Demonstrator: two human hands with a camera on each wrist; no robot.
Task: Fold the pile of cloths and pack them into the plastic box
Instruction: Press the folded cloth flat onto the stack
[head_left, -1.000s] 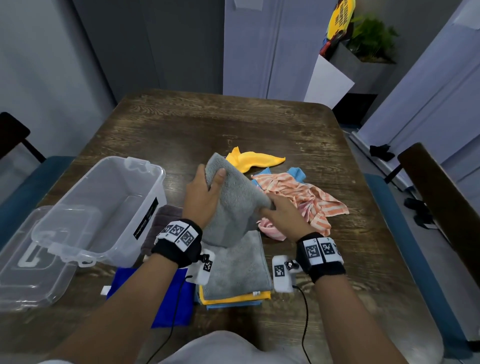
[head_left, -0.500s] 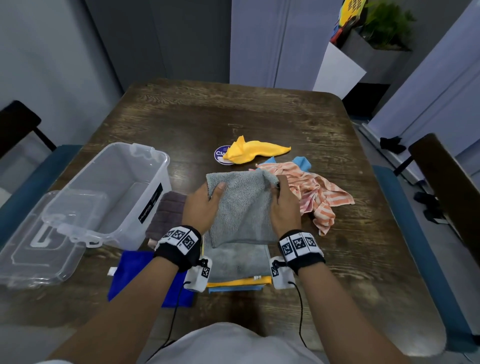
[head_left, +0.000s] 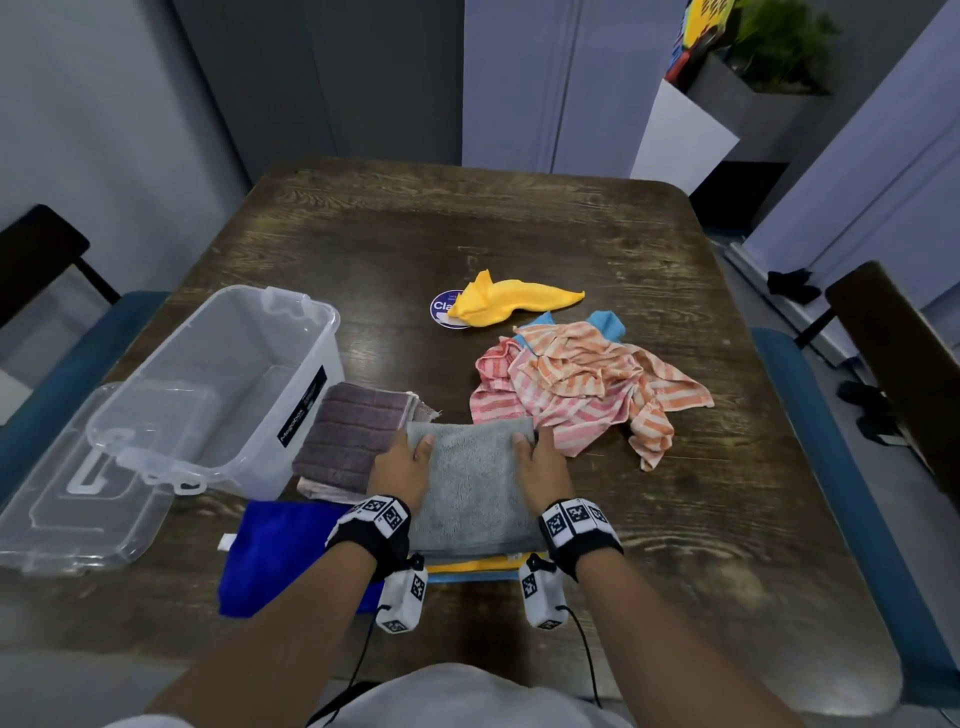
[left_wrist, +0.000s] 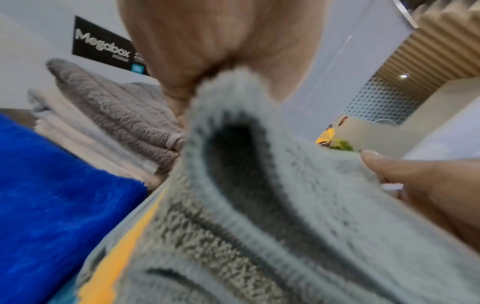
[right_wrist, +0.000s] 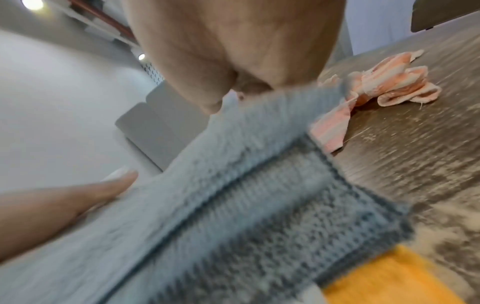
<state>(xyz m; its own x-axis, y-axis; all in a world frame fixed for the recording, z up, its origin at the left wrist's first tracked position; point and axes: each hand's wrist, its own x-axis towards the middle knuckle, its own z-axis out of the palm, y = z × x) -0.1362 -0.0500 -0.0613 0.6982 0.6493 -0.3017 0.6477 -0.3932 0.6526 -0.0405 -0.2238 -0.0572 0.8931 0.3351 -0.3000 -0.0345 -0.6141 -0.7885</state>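
A folded grey cloth (head_left: 472, 488) lies on a stack of folded cloths whose yellow edge (head_left: 478, 564) shows at the near side. My left hand (head_left: 402, 460) pinches its far left corner and my right hand (head_left: 540, 457) pinches its far right corner, thumbs on top. The left wrist view shows the grey cloth (left_wrist: 285, 205) doubled over, with my thumb on it. The clear plastic box (head_left: 311, 332) stands open and empty at the left. The loose pile at the right holds a striped orange-pink cloth (head_left: 582, 384), a yellow cloth (head_left: 511, 301) and a light blue one (head_left: 605, 322).
The box lid (head_left: 67, 499) lies flat at the far left. A folded brown-purple cloth (head_left: 358, 431) sits beside the box, and a folded dark blue cloth (head_left: 280, 556) lies near the front edge. A round sticker (head_left: 444, 309) peeks from under the yellow cloth. Chairs flank the table.
Both hands have brought the grey cloth down and toward me, from held up over the table to lying folded on the stack. The right hand moved to the cloth's far right corner.
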